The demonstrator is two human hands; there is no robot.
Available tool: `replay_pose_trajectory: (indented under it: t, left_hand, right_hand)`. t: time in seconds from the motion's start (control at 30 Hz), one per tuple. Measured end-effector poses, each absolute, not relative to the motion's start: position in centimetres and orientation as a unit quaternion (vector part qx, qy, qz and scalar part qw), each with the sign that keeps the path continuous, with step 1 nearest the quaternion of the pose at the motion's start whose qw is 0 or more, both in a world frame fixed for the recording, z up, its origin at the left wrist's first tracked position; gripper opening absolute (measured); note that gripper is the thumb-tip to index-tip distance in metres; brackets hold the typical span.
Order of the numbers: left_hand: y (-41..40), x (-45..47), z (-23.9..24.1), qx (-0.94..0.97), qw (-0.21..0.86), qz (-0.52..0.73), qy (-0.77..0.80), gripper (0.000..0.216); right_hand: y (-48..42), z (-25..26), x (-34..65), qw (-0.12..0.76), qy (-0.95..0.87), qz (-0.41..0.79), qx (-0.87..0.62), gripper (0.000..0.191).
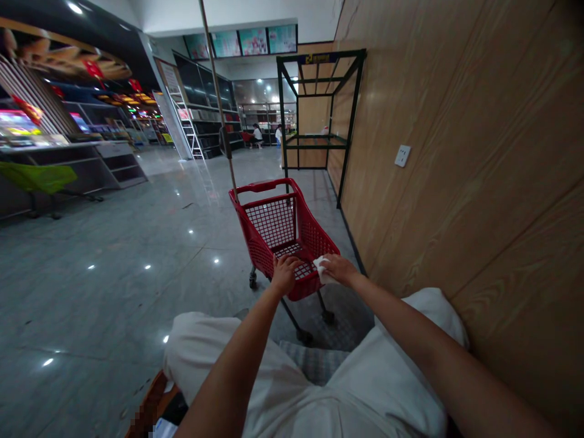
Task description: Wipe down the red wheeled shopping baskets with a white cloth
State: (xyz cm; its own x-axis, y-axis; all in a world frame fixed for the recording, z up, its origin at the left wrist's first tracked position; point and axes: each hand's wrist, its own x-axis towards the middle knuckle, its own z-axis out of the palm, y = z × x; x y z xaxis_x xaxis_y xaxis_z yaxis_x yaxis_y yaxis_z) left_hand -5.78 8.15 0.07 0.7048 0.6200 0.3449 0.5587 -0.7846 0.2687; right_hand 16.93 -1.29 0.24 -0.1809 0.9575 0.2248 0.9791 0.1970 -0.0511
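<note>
A small red plastic shopping cart (278,228) stands on the tiled floor just in front of my knees, with a thin pole (219,97) rising from it. My left hand (283,272) is curled over the cart's near rim, gripping it. My right hand (336,269) rests on the same rim to the right, fingers closed on a white cloth (320,266) pressed against the red plastic. My legs in light trousers fill the bottom of the view.
A wood-panelled wall (456,182) with a white socket (402,156) runs close along the right. A dark metal rack frame (319,109) stands behind the cart. A ladder (187,131), shelving, a green chair (39,179) and distant people lie across the glossy floor.
</note>
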Motion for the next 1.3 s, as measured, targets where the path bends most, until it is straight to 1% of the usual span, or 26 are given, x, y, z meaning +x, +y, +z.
replay_pose_trajectory:
  t: [0.2,0.37,0.5,0.7,0.83,0.93,1.0,1.13,1.23,1.3]
  left_hand:
    - [10.0,-7.7,0.0,0.919,0.033,0.226,0.320,0.059]
    - [10.3,-9.9,-1.7,0.913,0.012,0.254,0.319,0.040]
    - [9.2,-10.1,-2.6,0.925,-0.007,0.235,0.299,0.044]
    - [8.5,-8.3,-2.4,0.928,-0.020,0.223,0.297,0.033]
    - [8.8,-8.0,-1.8,0.936,0.002,0.207,0.286,0.023]
    - [8.8,-7.7,-1.6,0.936,0.015,0.209,0.284,0.025]
    - [8.6,-7.2,-1.6,0.934,0.018,0.218,0.284,0.029]
    - [7.8,-5.9,-2.0,0.932,0.017,0.224,0.283,0.033]
    - [7.5,-5.4,-2.1,0.934,0.015,0.215,0.285,0.033]
    - [7.5,-5.5,-2.0,0.937,0.018,0.207,0.282,0.031]
  right_hand:
    - [-1.2,0.2,13.7,0.122,-0.747,-0.083,-0.648,0.025]
    - [-1.2,0.0,13.1,0.128,-0.742,-0.096,-0.651,0.026]
    - [-1.1,-0.1,11.6,0.132,-0.737,-0.104,-0.655,0.026]
    - [0.4,-0.7,7.0,0.134,-0.775,-0.099,-0.610,0.035]
    - [-0.5,-0.7,10.8,0.126,-0.768,-0.081,-0.623,0.030]
    - [-2.0,-0.6,15.7,0.125,-0.736,-0.094,-0.658,0.027]
    - [-2.6,-0.5,17.3,0.125,-0.723,-0.100,-0.673,0.027]
    - [-2.0,-0.4,14.2,0.135,-0.752,-0.088,-0.640,0.029]
    - [-1.2,-0.6,10.7,0.144,-0.777,-0.081,-0.607,0.036]
    - [-1.2,-0.8,10.6,0.141,-0.780,-0.075,-0.605,0.037]
